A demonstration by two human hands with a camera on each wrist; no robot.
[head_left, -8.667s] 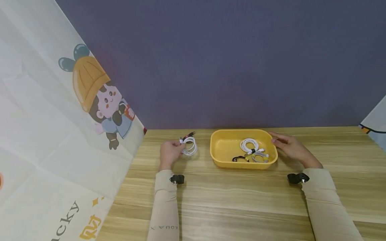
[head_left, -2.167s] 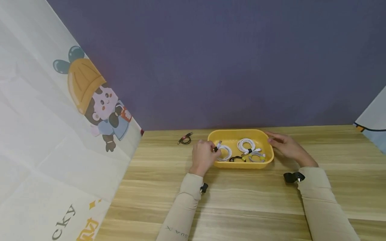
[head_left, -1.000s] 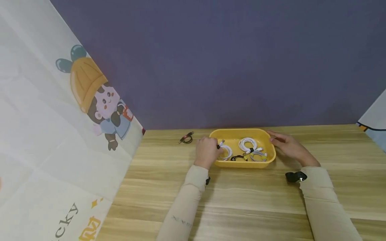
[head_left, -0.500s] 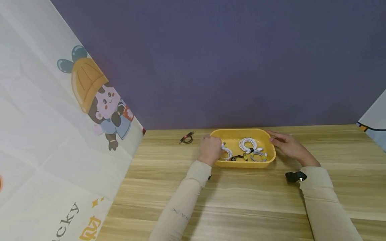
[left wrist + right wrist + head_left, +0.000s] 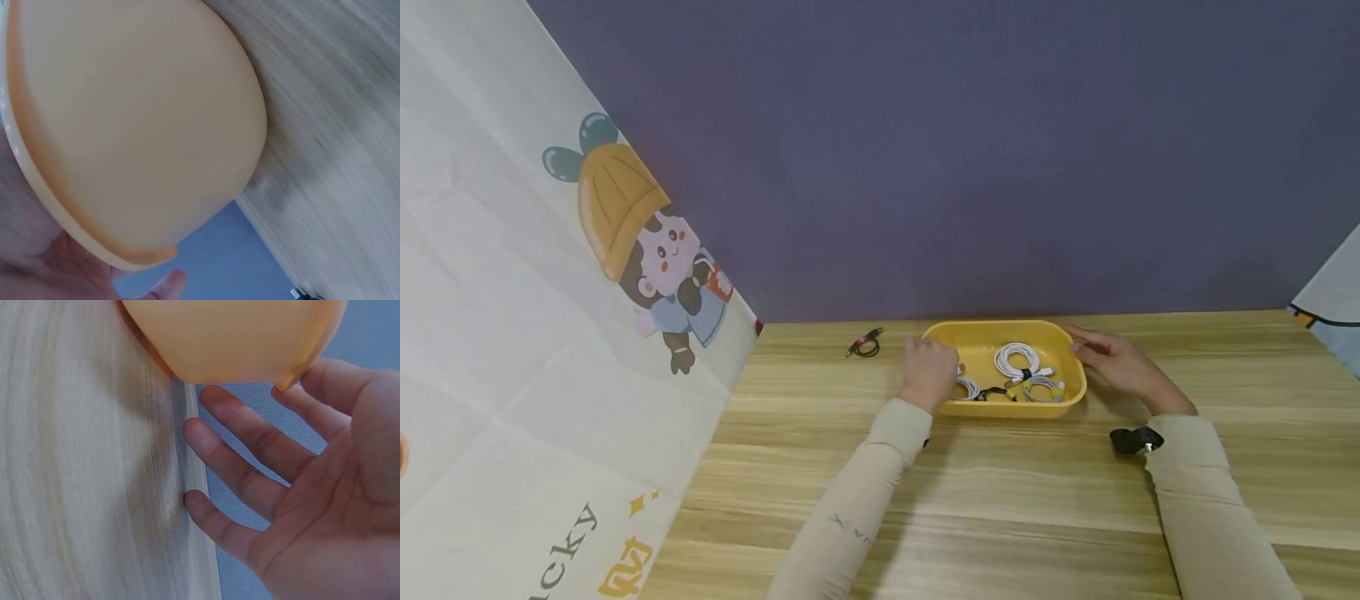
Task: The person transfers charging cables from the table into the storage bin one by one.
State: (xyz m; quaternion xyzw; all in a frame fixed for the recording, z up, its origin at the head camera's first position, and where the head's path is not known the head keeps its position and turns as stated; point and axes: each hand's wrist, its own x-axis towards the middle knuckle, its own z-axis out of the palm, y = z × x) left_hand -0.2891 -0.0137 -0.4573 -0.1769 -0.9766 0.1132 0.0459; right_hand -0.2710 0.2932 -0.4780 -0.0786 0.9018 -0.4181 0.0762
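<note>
A shallow yellow tray (image 5: 1004, 409) stands near the table's back edge. My left hand (image 5: 929, 371) reaches over its left end, knuckles up, fingertips hidden. It holds a coiled white cable (image 5: 967, 389), whose metal plug shows beside the fingers. In the left wrist view the tray wall hides most of that hand (image 5: 37, 250). My right hand (image 5: 1118, 371) pinches the tray's right rim between thumb and index finger; in the right wrist view the other fingers (image 5: 244, 475) spread below the rim. Also in the tray lie a larger white cable (image 5: 1017, 358), a grey cable (image 5: 1043, 389) and a short black cable (image 5: 992, 392).
A thin black cable (image 5: 865, 343) with red on it lies on the wooden table (image 5: 1022, 500), left of the tray. A dark blue panel (image 5: 1000, 167) rises behind the table. A white printed sheet (image 5: 490, 292) slopes along the left side.
Since 8.7 s ago the left hand has carried the white cable from the table into the tray's left end. Lately hand and cable shift slightly rightward and nearer. The right hand stays at the rim.
</note>
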